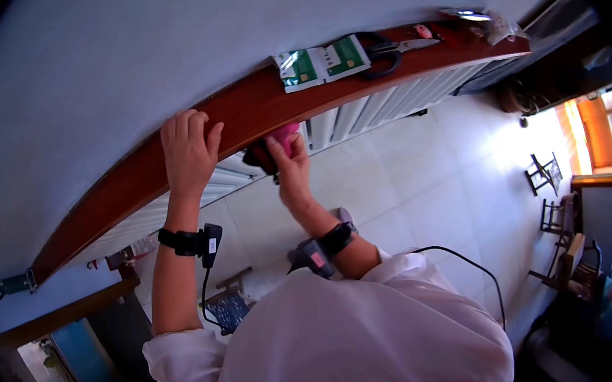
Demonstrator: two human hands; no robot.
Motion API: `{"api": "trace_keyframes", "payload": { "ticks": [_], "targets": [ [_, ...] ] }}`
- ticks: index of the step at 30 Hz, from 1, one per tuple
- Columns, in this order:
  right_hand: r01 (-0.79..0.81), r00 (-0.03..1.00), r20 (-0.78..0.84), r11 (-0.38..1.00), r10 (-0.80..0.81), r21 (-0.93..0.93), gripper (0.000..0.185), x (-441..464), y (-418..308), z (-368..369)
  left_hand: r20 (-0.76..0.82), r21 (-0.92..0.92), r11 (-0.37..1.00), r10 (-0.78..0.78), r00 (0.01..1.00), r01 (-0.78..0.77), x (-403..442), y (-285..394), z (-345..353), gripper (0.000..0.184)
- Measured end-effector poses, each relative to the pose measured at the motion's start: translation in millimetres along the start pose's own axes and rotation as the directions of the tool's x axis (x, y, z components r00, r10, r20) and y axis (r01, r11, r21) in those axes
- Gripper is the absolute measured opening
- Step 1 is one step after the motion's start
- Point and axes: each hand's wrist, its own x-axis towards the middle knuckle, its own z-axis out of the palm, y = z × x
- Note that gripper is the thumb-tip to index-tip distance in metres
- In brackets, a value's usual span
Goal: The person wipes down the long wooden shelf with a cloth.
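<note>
A reddish-brown wooden shelf point(254, 106) runs along the wall above a white radiator point(354, 116). My left hand point(188, 151) lies on the shelf's front edge, its fingers extended over the top and nothing held. Just below that edge, in front of the radiator, my right hand point(294, 170) is closed around a pink item point(284, 135). Something dark point(258, 157) hangs right beside it, partly covered by the shelf; I cannot tell whether the two are one piece, nor their exact kind.
On the shelf lie green-and-white packets point(323, 64), black-handled scissors point(410, 45) and a clear plastic bag point(502, 27). A patterned folding stool point(229, 309) stands at lower left. Small wooden stools point(546, 171) stand on the tiled floor at right. A black cable point(467, 260) trails beside me.
</note>
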Motion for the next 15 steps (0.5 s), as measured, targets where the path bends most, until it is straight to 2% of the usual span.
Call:
{"api": "trace_keyframes", "payload": {
  "ticks": [3, 4, 6, 7, 9, 11, 13, 15],
  "targets": [
    [0.034, 0.992, -0.126, 0.994, -0.021, 0.103, 0.016, 16.2, -60.8, -3.9, -0.015, -0.001, 1.000, 0.002, 1.000, -0.002, 1.5, -1.0, 3.1, 0.025],
    [0.023, 0.992, -0.125, 0.995, -0.011, 0.096, 0.016, 19.0, -57.5, -4.0, -0.022, 0.006, 1.000, 0.004, 1.000, -0.003, 2.1, -0.1, 2.2, 0.025],
    [0.120, 0.987, -0.122, 0.989, -0.108, 0.092, 0.016, 17.9, -44.4, -7.3, -0.030, 0.024, 1.000, 0.016, 0.999, -0.015, 1.1, 1.0, 0.6, 0.025],
    [0.063, 0.991, -0.117, 0.998, -0.062, 0.010, 0.018, 8.5, -31.0, -2.1, -0.025, 0.029, 1.000, 0.013, 1.000, -0.012, 0.9, -0.5, 1.5, 0.025],
    [0.029, 0.999, -0.012, 0.999, -0.030, -0.033, 0.020, 0.0, -13.8, 5.8, -0.018, 0.032, 0.999, 0.007, 1.000, -0.007, -1.0, -1.2, 3.1, 0.026],
    [0.021, 0.999, -0.050, 1.000, -0.020, 0.007, 0.012, 6.6, -21.3, -6.4, -0.015, 0.016, 1.000, 0.012, 1.000, -0.011, -1.7, -1.2, 2.4, 0.026],
    [0.103, 0.992, -0.080, 0.994, -0.099, 0.037, 0.013, 21.9, -48.6, -18.5, -0.025, 0.000, 1.000, 0.014, 1.000, -0.014, 1.7, -2.0, 3.8, 0.026],
    [0.117, 0.992, -0.051, 0.993, -0.116, 0.002, 0.014, 22.1, -42.9, -20.9, -0.026, 0.029, 1.000, -0.004, 1.000, 0.005, -0.5, 0.4, 2.6, 0.025]
  ]
}}
